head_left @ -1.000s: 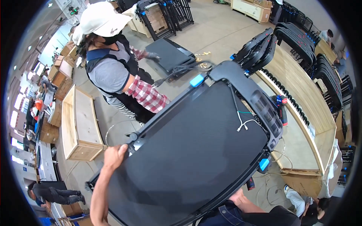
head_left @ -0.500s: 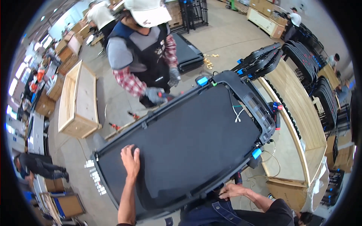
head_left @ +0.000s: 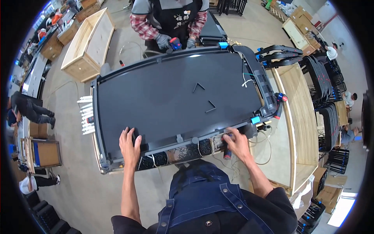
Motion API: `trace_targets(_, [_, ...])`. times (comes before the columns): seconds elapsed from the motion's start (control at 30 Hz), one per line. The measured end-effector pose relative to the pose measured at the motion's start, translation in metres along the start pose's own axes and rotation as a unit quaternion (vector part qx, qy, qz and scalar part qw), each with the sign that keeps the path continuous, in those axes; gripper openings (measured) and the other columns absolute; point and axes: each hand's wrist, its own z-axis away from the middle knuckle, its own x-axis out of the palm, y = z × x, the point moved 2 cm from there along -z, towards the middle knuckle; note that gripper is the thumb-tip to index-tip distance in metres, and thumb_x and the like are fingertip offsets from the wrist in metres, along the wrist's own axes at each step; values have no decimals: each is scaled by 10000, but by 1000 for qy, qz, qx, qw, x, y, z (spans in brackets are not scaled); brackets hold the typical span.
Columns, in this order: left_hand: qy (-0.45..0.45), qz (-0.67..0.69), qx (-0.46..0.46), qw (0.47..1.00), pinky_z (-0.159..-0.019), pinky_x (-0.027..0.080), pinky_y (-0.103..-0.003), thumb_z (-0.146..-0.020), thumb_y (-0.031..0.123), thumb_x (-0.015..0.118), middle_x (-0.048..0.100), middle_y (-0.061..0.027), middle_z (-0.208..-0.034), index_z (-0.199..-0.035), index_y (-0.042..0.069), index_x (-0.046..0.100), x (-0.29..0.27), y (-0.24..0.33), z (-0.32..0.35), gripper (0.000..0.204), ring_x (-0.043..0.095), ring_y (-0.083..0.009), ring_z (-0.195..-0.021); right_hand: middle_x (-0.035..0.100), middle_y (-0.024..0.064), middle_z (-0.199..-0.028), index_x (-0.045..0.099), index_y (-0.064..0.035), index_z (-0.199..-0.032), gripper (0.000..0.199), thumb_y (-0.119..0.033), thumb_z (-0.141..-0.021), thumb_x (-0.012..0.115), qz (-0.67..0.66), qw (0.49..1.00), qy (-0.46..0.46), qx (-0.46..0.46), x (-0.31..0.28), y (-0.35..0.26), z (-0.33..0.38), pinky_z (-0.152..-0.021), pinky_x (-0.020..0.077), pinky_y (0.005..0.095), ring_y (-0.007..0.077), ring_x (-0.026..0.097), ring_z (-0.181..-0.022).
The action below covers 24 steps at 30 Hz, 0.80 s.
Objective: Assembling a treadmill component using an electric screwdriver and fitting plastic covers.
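A long black treadmill deck (head_left: 156, 93) lies before me. My left hand (head_left: 129, 146) rests on its near left edge with fingers spread. At the near rail, farther right, my right hand (head_left: 237, 143) has its fingers apart over the edge, and I see nothing held in it. Just below that hand is a dark power tool (head_left: 227, 153) with red parts, partly hidden by the rail. Two black L-shaped rods, like hex keys, lie on the deck: one upper (head_left: 199, 86), one lower (head_left: 211, 106). White cable ends (head_left: 246, 82) lie by the motor cover (head_left: 265, 85).
Across the deck, a gloved co-worker (head_left: 171, 23) has a hand at a red-and-blue power tool (head_left: 175, 43). Bins of small hardware (head_left: 187, 153) sit under the near rail. Wooden crates stand left (head_left: 87, 43) and right (head_left: 298, 128). White tubes (head_left: 87, 115) line the left end.
My view has tilted down and shifted. My right hand has come up from below the near rail to its edge. Two L-shaped rods now lie on the deck. The left hand is nearer the edge.
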Motion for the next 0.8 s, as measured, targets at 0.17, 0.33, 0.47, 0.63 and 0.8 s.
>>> trace_targets(0.17, [39, 135, 52, 989, -826, 517, -413, -876, 88, 707, 682, -139, -1013, -1074, 44, 694, 24, 87, 92, 203, 631, -333, -920, 677, 156, -769, 563, -79, -1302, 549, -342, -850, 731, 73, 980, -128, 137, 47, 132, 33, -729, 552, 438, 341, 708, -772])
trace_targets(0.33, [-274, 258, -31, 926, -837, 546, -442, -969, 239, 605, 712, -137, -1060, -1065, 87, 703, 193, 155, 134, 205, 689, -356, -957, 603, 269, -1222, 322, -100, -1475, 895, -428, -772, 769, 178, 957, -71, 216, 122, 278, 11, -909, 535, 511, 454, 639, -1081])
trace_targets(0.47, [-283, 109, -35, 952, -777, 561, -495, -937, 206, 604, 695, -196, -976, -1047, 75, 663, 323, 185, 141, 182, 682, -417, -923, 513, 299, -1359, 218, -91, -1505, 1077, -483, -711, 830, 138, 919, -79, 362, 129, 287, -16, -1041, 473, 471, 442, 534, -1264])
trace_targets(0.63, [-409, -76, -23, 909, -752, 569, -498, -908, 148, 573, 694, -216, -987, -1026, 51, 670, 391, 192, 144, 181, 691, -409, -908, 659, 273, -1212, 122, -78, -1551, 1140, -405, -705, 811, 123, 901, -154, 387, 122, 302, -29, -1003, 499, 448, 435, 637, -1139])
trace_targets(0.8, [-285, -22, 41, 957, -733, 559, -506, -857, 104, 592, 693, -211, -930, -1000, 46, 676, 402, 166, 158, 176, 685, -408, -863, 676, 278, -1142, 229, -17, -1511, 1047, -341, -698, 804, 87, 935, -230, 254, 74, 314, -9, -938, 521, 440, 429, 657, -1080])
